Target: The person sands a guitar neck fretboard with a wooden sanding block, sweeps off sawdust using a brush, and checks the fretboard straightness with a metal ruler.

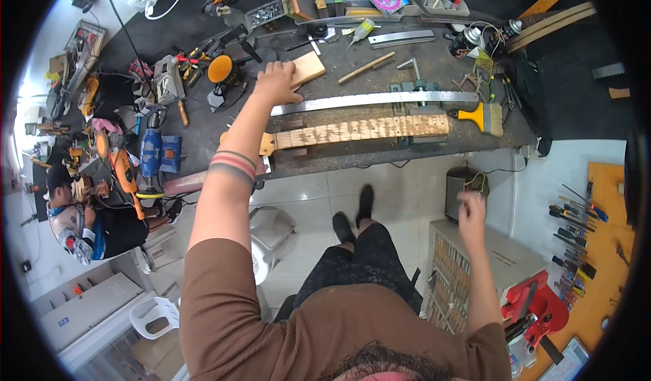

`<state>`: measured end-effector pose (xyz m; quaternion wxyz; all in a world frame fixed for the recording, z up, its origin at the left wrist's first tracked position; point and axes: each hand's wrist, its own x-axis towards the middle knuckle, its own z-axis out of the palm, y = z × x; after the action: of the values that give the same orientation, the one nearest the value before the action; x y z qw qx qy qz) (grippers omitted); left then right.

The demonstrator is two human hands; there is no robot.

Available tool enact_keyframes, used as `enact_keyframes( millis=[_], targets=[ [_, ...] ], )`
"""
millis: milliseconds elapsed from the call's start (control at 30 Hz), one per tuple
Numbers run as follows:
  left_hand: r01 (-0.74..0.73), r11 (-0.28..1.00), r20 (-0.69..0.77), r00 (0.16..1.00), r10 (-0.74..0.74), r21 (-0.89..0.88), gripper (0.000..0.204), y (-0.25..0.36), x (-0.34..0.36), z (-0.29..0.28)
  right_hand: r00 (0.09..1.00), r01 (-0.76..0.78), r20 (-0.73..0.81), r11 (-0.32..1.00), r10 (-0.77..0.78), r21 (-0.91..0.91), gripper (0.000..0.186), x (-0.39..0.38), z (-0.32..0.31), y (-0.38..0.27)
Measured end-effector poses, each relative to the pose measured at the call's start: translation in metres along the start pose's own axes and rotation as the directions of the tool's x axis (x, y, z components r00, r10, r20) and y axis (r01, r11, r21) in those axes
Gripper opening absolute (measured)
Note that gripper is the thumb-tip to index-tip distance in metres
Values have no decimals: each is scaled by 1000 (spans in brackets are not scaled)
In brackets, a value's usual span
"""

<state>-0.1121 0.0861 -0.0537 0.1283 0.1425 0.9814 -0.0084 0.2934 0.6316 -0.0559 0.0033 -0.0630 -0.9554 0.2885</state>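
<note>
The block [309, 69] is pale tan, the straightedge [380, 100] silver, the guitar neck [363, 131] light brown (mottled with darker patches), the brush [485, 118] yellow and beige.

guitar neck [369, 130] along the near edge of the counter [436, 59], straightedge [366, 101] just behind it, block [310, 69] behind the straightedge's left end, brush [489, 118] right of the guitar neck, squeeze bottle [362, 31] behind and right of the block

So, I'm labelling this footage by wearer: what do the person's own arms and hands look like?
The left hand and right hand show no gloves. Brown short sleeves cover the upper arms. Red and dark grey bands circle the left forearm; inked or worn, I can't tell. The right forearm shows none.
</note>
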Motion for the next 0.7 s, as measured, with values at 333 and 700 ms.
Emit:
enact_keyframes(
  millis=[333,700],
  targets=[
    [-242,966,-64,966,249,92,73,-26,14,-11,923,-278,321,946,213,169,34,-115,101,-64],
    [338,-214,254,906,339,-917,78,43,-44,-46,980,49,-148,568,130,821,62,225,94,-277]
  ],
)
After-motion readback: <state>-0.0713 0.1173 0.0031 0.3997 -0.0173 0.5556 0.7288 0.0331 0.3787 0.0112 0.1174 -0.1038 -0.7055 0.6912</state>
